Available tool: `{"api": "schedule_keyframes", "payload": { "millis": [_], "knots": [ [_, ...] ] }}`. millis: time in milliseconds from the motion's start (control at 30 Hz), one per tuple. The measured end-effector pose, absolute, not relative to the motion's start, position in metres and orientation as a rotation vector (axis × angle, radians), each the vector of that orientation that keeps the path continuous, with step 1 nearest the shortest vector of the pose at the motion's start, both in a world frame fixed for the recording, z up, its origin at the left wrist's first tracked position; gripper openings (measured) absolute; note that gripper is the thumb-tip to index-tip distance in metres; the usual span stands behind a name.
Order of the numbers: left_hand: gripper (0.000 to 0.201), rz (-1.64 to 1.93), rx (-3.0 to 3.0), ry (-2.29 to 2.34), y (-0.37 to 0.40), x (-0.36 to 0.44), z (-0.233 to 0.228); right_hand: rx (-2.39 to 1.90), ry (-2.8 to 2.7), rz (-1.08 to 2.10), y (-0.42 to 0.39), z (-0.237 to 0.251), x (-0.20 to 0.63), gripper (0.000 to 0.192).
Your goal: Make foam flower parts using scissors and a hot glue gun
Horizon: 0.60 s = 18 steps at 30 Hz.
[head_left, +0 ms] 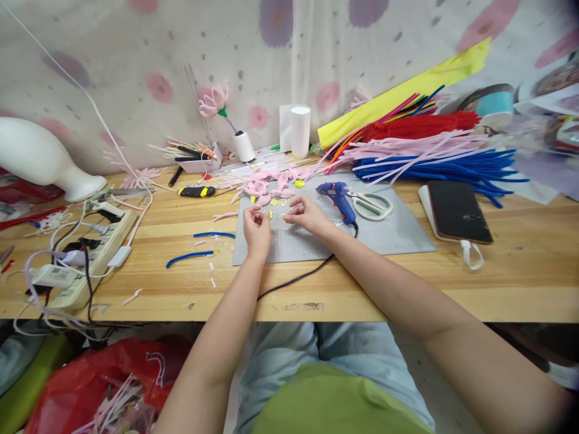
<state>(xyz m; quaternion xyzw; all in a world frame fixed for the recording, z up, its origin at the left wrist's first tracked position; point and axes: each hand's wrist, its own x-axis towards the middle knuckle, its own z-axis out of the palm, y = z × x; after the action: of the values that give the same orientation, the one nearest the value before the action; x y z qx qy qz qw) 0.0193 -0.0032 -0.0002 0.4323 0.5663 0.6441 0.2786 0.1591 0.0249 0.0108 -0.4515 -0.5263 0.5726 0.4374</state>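
Left hand [256, 224] fingers were curled shut, pinching something tiny and yellowish; too small to name. Right hand [306, 212] fingers were pinched closed on the other end of what looked like a thin pale strand running between the two hands. Both hands hovered low over the grey cutting mat [398, 232], at its far left part, near the middle of the tabletop [520, 277]. Small yellow scraps [277, 203] lay on the mat just beyond the fingers.

Risk, as a judgement: the piece was so small that a loose pinch could drop it among the scraps, where it would be hard to find. The blue glue gun [338, 198] lay just beside the right hand with its cord passing under that wrist; a hot tip or a snagged cord could burn fingers or drag the gun. Scissors [371, 205] lay just beyond it.

Pose: both forearms reached forward across the near edge, wrists bent in, knuckles up, hands near each other but apart. Pink petal pieces [266, 184] sat toward the far edge, pipe cleaners [434, 160] at the far right, power strip [90, 253] at the left edge.
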Motion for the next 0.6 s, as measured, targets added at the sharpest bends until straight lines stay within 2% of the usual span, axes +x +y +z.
{"api": "schedule_keyframes", "payload": {
  "millis": [133, 400, 600],
  "knots": [
    [0.026, 1.652, 1.018, 1.39, 0.003, 0.018, -0.004, -1.14, -1.294, 1.406, 0.024, 0.011, 0.159, 0.038],
    [0.048, 1.543, 0.843, 1.179, -0.007, 0.034, 0.011, -1.147, -1.283, 1.386, 0.02, 0.013, 0.154, 0.036],
    [0.058, 1.547, 0.797, 1.197, -0.007, 0.033, 0.013, -1.124, -1.369, 1.432, 0.02, 0.008, 0.149, 0.037]
  ]
}}
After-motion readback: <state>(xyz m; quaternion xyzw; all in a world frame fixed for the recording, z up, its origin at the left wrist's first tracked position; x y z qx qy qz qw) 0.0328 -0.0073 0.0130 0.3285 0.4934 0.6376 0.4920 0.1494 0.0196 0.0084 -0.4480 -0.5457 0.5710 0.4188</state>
